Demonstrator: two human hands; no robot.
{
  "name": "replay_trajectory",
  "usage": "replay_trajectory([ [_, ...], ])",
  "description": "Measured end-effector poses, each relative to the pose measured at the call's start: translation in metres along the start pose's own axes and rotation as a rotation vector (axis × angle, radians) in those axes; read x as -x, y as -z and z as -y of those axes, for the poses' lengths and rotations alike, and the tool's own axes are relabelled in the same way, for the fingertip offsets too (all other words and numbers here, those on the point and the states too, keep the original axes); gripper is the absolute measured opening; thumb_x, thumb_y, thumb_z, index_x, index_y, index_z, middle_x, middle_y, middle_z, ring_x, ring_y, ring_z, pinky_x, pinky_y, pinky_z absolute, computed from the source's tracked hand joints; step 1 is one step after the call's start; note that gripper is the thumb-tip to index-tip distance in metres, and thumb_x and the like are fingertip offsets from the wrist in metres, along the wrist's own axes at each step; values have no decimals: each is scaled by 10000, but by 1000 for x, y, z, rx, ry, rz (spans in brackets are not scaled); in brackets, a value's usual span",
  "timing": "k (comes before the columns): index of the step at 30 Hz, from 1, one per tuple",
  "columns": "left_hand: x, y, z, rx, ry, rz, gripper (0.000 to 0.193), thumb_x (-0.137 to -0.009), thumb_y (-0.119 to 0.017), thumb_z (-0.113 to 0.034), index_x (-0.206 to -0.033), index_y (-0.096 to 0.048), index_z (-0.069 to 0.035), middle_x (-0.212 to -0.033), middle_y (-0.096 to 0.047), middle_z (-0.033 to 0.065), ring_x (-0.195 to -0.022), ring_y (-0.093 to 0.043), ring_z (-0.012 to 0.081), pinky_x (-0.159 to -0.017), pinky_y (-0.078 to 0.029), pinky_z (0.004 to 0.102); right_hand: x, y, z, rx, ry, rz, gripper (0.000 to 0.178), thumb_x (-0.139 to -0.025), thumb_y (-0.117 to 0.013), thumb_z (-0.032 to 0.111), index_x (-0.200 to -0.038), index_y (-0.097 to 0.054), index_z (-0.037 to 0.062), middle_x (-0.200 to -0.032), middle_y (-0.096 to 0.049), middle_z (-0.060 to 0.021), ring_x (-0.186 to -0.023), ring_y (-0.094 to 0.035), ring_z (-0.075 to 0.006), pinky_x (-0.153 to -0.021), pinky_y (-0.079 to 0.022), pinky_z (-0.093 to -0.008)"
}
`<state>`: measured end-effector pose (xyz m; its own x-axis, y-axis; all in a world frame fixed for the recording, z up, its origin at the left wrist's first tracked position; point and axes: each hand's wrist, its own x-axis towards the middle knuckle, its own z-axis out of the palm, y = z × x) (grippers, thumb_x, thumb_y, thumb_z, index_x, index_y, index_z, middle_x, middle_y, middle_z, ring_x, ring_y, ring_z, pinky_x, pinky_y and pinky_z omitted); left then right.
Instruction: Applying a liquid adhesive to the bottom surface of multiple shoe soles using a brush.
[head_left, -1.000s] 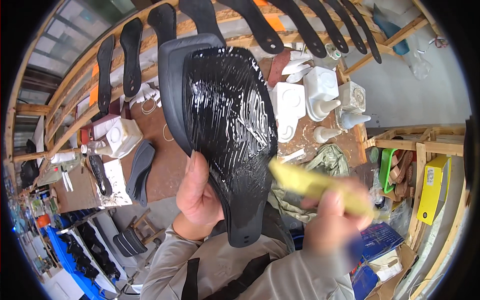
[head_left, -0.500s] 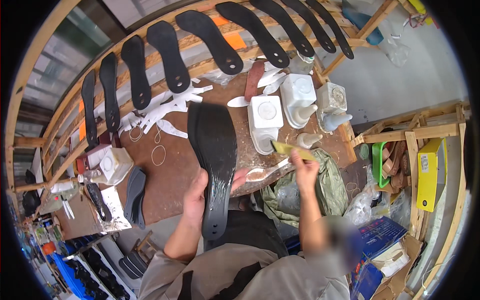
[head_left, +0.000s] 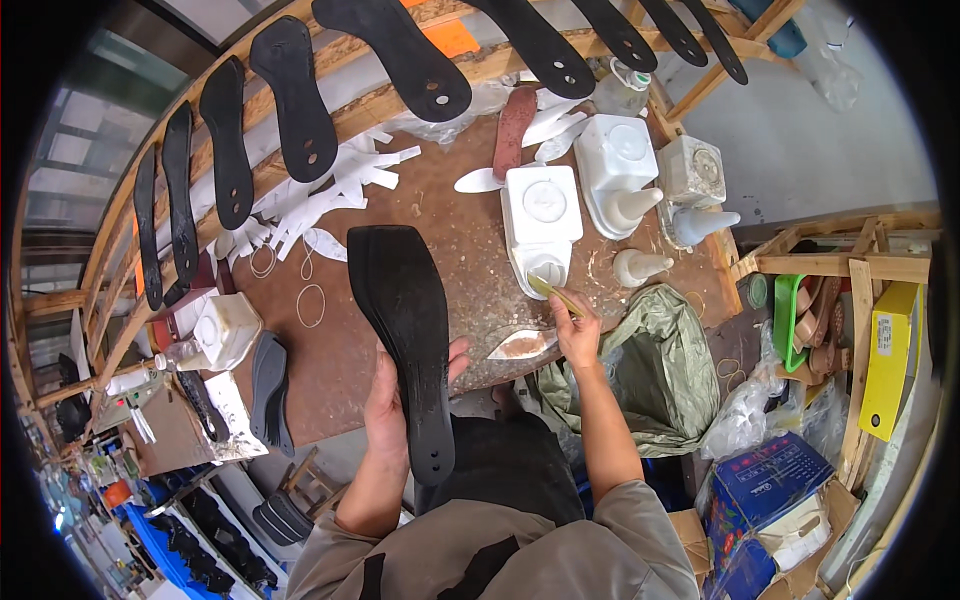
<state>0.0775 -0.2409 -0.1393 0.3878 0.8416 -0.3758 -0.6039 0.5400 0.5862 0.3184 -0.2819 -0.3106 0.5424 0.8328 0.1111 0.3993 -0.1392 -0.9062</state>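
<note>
My left hand [head_left: 384, 395] is wrapped round a stack of black shoe soles [head_left: 408, 320], held tilted over the bench's near edge. Its thumb and fingers show on opposite sides of the stack. A faint wet sheen marks the narrower part of the top sole. In my right hand [head_left: 580, 338] is a flat yellowish spreader [head_left: 562, 297], pinched between thumb and fingers. The spreader's tip reaches into the opening of a white plastic bottle container [head_left: 541, 228] lying on the bench. Close to my right hand lies a white sole-shaped piece [head_left: 524, 344] with a brownish middle.
Black soles [head_left: 303, 100] hang along a wooden rack across the far side. More white containers [head_left: 617, 160] and a nozzle [head_left: 640, 266] sit on the brown bench [head_left: 400, 205] at right. A green sack [head_left: 665, 370] hangs at its near edge. White strips [head_left: 345, 180] lie at far left.
My right hand has moved down and left, bringing the spreader into the container's opening. The sole stack has shifted slightly left and lower, and its glossy wet patch shows less shine.
</note>
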Motion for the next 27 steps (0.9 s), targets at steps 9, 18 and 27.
replay_trajectory([
  [9, 9, -31, -8, 85, -62, 65, 679, -953, -353, -538, -1445, -215, -90, -1390, -398, 175, -1261, -441, 359, -1070, -362, 435, -15, 39, 148, -1026, -437, 83, 131, -867, -657, 97, -865, -646, -34, -741, -663, -103, -482, -559, -137, -447, -431, -253],
  [18, 49, -79, -45, 321, -113, 329, 882, -871, -149, -736, -1480, -143, -97, -1458, -334, 151, -1325, -372, 287, -1099, -286, 451, -9, 73, 309, -392, 334, 279, 153, -811, -697, 32, -943, -660, -37, -763, -678, -97, -565, -599, -135, -479, -475, -254],
  [27, 71, -107, -88, 223, -286, 580, 930, -804, -94, -795, -1496, 37, -187, -1527, -152, 158, -1374, -229, 408, -1143, -210, 475, 47, 123, 321, -256, 946, 617, 178, -736, -717, 102, -855, -656, -16, -758, -668, -132, -555, -615, -202, -454, -490, -295],
])
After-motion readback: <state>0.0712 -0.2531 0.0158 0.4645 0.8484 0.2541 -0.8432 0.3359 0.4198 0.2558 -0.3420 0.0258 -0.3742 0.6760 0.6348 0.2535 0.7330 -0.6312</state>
